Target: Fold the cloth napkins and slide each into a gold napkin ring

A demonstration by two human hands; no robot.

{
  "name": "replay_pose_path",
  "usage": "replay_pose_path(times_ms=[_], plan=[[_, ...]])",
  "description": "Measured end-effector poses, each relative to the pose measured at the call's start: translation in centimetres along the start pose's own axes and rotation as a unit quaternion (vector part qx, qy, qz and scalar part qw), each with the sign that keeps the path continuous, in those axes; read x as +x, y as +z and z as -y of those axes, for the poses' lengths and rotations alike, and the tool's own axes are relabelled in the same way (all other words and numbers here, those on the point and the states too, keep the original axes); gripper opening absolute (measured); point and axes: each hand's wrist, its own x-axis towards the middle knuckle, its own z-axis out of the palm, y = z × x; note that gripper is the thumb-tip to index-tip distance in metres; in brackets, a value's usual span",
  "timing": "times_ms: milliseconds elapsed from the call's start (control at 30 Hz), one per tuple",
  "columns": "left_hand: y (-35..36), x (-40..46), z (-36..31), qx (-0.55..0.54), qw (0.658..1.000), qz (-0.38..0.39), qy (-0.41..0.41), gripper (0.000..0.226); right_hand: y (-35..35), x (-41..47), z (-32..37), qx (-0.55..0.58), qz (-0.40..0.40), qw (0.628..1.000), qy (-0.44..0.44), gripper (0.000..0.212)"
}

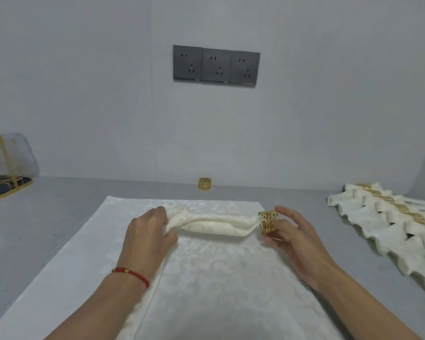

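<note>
A cream napkin (214, 225) folded into a long narrow roll hangs between my hands, just above a flat white cloth (206, 278) spread on the table. My left hand (149, 233) grips the roll's left end. My right hand (290, 231) pinches a gold napkin ring (268, 221) at the roll's right tip, which just enters the ring. A second gold ring (205, 184) stands alone near the wall, behind the cloth.
Several folded napkins in gold rings (390, 217) lie in a row at the right on the grey table (47, 217). A gold-framed mesh cover over a dark tray (5, 168) stands at the far left. Wall sockets (216, 65) are above.
</note>
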Motion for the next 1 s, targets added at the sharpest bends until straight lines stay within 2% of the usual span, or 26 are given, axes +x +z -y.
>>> replay_pose_path(times_ms=[133,267,367,467,567,700,900,1000], plan=[[-0.1,-0.1,-0.1,-0.002,1.0,-0.002,0.014,0.044,0.0,-0.4,-0.3,-0.025,0.033,0.999,-0.026,0.043],[-0.1,-0.2,-0.3,-0.009,1.0,0.0,0.015,0.04,0.0,-0.9,-0.3,-0.046,0.099,0.993,-0.039,0.042],[-0.2,-0.3,-0.4,-0.019,0.999,0.003,0.025,0.038,0.2,-1.5,-0.2,-0.142,0.14,0.978,-0.063,0.047],[-0.2,-0.3,-0.6,-0.023,0.999,0.006,0.026,0.034,0.6,-2.0,0.0,-0.232,0.141,0.957,-0.1,0.046],[-0.3,-0.3,-0.5,-0.023,0.999,0.004,0.031,0.033,0.3,-1.9,0.3,-0.36,0.104,0.91,-0.177,0.046],[-0.1,-0.4,-0.6,-0.017,0.999,0.006,0.041,0.033,-0.1,-1.6,0.3,-0.465,0.092,0.844,-0.25,0.049],[0.3,-0.7,-1.7,-0.015,0.996,0.019,0.084,0.042,1.2,-2.3,-0.1,-0.546,0.107,0.771,-0.31,0.054],[0.1,-1.0,-2.9,-0.006,0.993,0.024,0.113,0.042,1.9,-2.9,-0.2,-0.578,0.088,0.733,-0.348,0.052]])
